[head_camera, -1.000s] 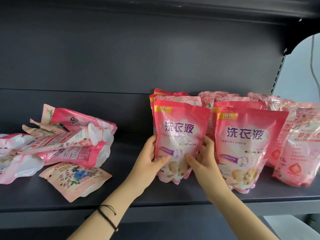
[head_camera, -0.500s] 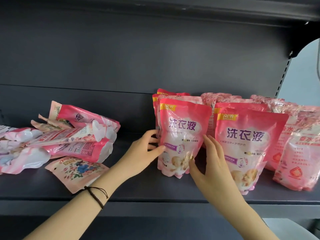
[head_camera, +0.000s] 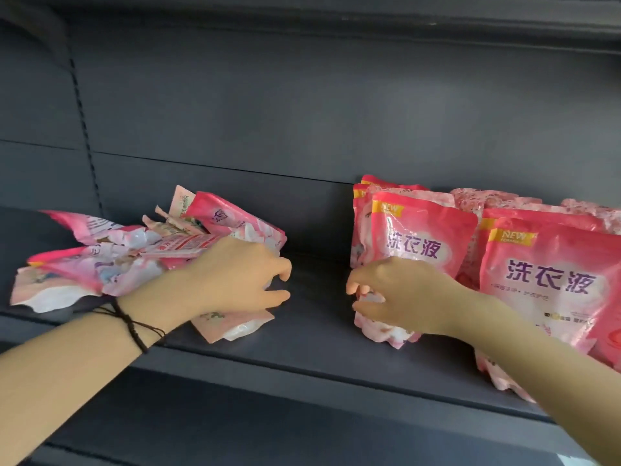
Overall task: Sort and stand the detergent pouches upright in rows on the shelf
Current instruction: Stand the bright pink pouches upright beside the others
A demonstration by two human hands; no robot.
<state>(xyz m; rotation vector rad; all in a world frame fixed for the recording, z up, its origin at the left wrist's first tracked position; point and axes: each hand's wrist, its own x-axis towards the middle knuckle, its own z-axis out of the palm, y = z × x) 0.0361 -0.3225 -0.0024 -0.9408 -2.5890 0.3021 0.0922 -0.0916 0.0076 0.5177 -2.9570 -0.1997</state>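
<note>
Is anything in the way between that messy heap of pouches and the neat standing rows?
Nothing visible lies on the shelf between the heap, where the left hand rests, and the standing rows. Only the right hand, at the foot of the front standing pouch, sits near that path.

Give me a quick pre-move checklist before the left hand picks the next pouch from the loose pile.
1. The front left pouch stands upright on the shelf: ok.
2. The right hand is clear of that pouch: cannot tell; its fingers curl at the lower edge.
3. The left hand is free to grasp: ok; nothing shows between thumb and fingers.
4. The loose pile is sorted: not ok; pouches lie flat and tangled.
5. Bare shelf space between pile and rows: ok.
</note>
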